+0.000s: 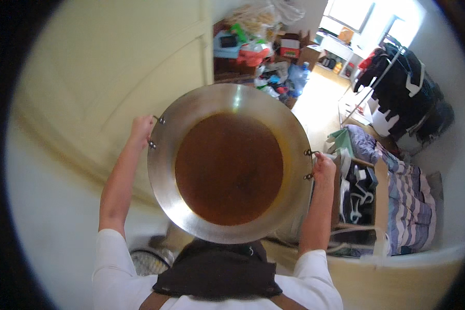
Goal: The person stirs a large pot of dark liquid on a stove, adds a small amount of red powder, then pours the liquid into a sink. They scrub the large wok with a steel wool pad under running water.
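A wide steel wok with two riveted loop handles is held out in front of my chest. Reddish-brown liquid fills its middle, with a yellowish film along the right side. My left hand is closed round the left handle, and my right hand grips the right handle. The wok looks roughly level. Below its near rim shows the dark apron that I wear over a white shirt.
A pale door stands close on the left. Bags, boxes and a large water bottle crowd the floor ahead. To the right are a loaded clothes rack, an open carton with cables, and striped bedding.
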### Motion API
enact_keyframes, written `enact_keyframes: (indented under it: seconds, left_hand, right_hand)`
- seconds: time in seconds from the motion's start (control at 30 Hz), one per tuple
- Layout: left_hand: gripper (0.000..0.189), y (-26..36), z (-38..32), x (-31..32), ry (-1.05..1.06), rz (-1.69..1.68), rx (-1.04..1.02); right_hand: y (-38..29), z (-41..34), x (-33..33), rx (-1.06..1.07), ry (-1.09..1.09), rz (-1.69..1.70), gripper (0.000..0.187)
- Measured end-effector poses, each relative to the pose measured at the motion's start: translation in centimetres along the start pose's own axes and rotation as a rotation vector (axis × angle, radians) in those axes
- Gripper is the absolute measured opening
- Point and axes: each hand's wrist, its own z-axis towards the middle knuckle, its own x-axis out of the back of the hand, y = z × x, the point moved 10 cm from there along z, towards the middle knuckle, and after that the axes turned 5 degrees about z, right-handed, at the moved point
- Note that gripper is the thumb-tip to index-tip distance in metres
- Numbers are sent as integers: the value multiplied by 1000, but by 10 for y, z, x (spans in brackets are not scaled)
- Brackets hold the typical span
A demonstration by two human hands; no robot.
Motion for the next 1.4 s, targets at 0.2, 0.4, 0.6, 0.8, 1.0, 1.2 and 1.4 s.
enact_keyframes:
  seconds: [0.2,0.4,0.6,0.8,1.0,1.2,1.4]
  left_hand:
    - [26,84,158,-223,-148,89,-210]
    - [28,136,282,-447,-322,98,-40]
    - [27,239,407,-685,-419,-10,-200]
    - [33,327,520,-932,-609,58,-192]
    - [36,412,599,-1128,-532,189,-223]
    - [33,463,669,-1294,-518,34,-110]
    - [34,512,750,-1453,-487,12,4]
  right_hand:
    - [-74,158,-19,10,13,80,20]
    - [-168,309,-29,80,161,149,19]
    - [-299,466,-55,149,181,144,19]
    - [-419,618,-77,189,242,144,16]
    - [-550,794,-87,252,247,168,16]
    - [-671,996,-124,205,201,127,14]
    - [-789,1192,-162,164,187,73,15]
